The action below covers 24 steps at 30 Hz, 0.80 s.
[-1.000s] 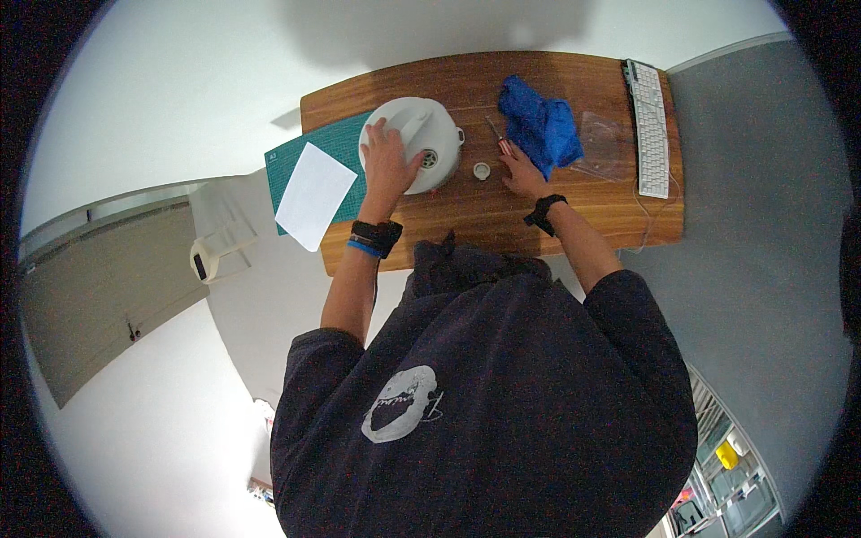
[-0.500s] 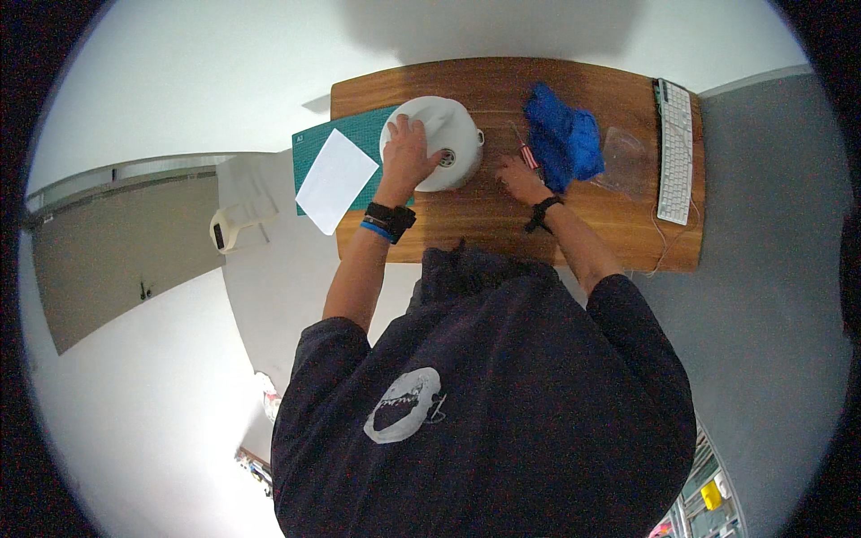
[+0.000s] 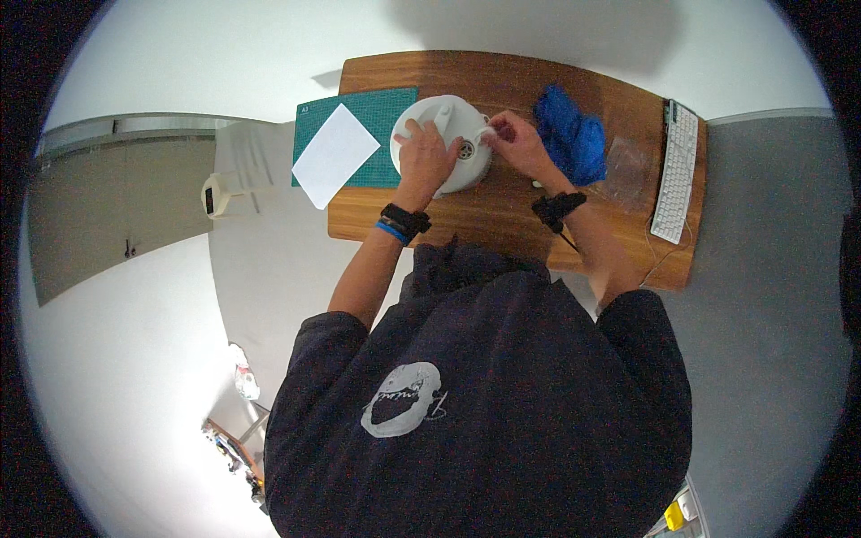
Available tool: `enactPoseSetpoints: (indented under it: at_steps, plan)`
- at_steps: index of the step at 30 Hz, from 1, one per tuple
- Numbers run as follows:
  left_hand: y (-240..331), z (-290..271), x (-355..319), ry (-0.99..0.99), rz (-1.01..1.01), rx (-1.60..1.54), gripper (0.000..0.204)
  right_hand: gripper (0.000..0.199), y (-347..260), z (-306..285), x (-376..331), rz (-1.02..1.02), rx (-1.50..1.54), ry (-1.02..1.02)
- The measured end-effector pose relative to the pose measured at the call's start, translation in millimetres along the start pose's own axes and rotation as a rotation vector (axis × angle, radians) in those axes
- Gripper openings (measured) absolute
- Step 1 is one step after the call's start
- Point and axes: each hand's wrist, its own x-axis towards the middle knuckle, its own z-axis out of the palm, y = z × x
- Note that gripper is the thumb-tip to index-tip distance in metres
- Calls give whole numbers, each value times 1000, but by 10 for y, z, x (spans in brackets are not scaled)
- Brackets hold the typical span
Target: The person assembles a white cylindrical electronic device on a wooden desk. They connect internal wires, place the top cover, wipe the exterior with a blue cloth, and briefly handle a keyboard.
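Note:
A round white appliance (image 3: 473, 172), like a small rice cooker, stands on the wooden table with a ridged top and a round grey vent. My left hand (image 3: 426, 160) lies across its top, fingers spread and touching it. At the appliance's right edge my right hand (image 3: 520, 143) has its thumb and fingers drawn together in a pinch beside a small white part. What sits between those fingertips is too small to make out. A crumpled blue cloth or bag (image 3: 574, 139) lies just right of my right hand.
A white sheet (image 3: 336, 157) rests on a green cutting mat (image 3: 395, 112) at the left. Clear plastic (image 3: 628, 170) and a white keyboard (image 3: 674, 175) with a cable lie to the right on the wooden table (image 3: 502, 229). A pale chair (image 3: 217, 195) stands on the left.
My right hand has moved up and left from the table to the appliance's right edge. A screwdriver with a red striped handle, seen earlier beside it, no longer shows. My left hand stays on top.

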Motion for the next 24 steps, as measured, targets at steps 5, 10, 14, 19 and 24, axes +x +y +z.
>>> enactPoseSetpoints:
  at_steps: [5,10,14,19,24]
  plan:
    - [-135,169,-127,184,429,-315,59,40,-205,137,-129,-71,141,-44]
    - [-73,-10,-334,61,342,-379,39,28,-234,236,-170,107,139,-163]
    - [-245,72,-334,124,238,-459,28,30,-268,168,-170,-106,-20,-102]
    - [-249,199,-219,111,133,-851,20,42,1221,-352,-223,0,-826,476]
    - [-250,384,-235,247,75,-814,22,34,1359,-674,-471,218,-990,141]
